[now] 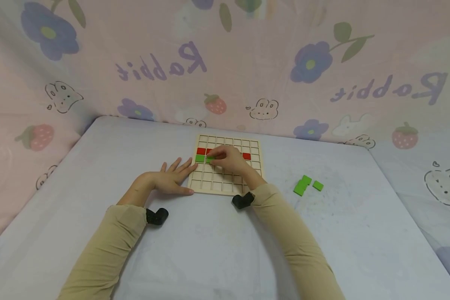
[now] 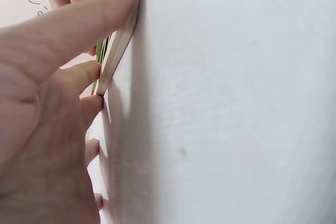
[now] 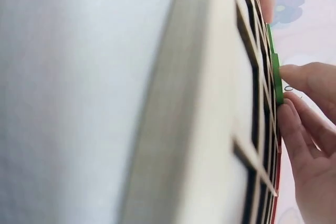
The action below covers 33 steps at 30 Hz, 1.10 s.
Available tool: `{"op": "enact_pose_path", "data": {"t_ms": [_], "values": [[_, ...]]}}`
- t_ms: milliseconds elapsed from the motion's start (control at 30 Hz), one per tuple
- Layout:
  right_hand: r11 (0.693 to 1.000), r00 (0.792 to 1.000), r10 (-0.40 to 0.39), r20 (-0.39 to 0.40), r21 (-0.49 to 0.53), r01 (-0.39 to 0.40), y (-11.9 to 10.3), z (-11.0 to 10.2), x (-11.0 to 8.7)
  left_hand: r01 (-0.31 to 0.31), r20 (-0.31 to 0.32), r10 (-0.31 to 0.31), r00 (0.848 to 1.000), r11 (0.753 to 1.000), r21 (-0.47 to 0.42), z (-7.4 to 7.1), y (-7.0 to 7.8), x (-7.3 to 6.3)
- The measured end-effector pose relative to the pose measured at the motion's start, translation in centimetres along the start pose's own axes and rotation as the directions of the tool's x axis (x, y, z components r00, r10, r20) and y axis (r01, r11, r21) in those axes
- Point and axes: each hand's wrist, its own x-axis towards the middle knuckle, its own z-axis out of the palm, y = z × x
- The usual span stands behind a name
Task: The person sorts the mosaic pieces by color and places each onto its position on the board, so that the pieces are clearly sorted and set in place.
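A square wooden grid board lies on the white-covered table. My left hand is flat beside it, fingers spread, with the thumb and fingertips against the board's left edge. Over the board, my right hand pinches a green square tile between thumb and fingers, close over the grid in the second row of tiles. To its left a green tile sits in a cell. Above that row lie red tiles, partly hidden behind the right hand; another red tile shows right of it.
Several loose green tiles lie on the table to the right of the board, one green tile slightly apart. A patterned cloth hangs behind the table. Black wrist devices stick out from both sleeves.
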Motion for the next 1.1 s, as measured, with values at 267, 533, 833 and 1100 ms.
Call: {"op": "enact_pose_path", "data": {"t_ms": [267,533,833,1100], "values": [[1.000,1.000,0.018,-0.016,-0.010,-0.018,-0.4,-0.2,-0.5,-0.012,-0.027,0.013,1.000,1.000,0.016,0.1,0.0,-0.2],[0.998,0.999,-0.015,-0.036,-0.057,0.013,0.0,0.0,-0.2,-0.025,-0.039,0.025,0.999,1.000,-0.003,0.3,0.1,-0.3],[0.999,0.999,0.013,-0.039,-0.037,-0.014,0.1,-0.2,-0.4,-0.030,-0.038,0.030,0.999,1.000,0.002,0.3,0.2,-0.3],[0.999,1.000,0.024,-0.010,0.029,-0.024,0.3,-0.9,-1.3,-0.025,-0.043,0.025,0.999,1.000,0.017,0.3,0.4,-0.4]]}}
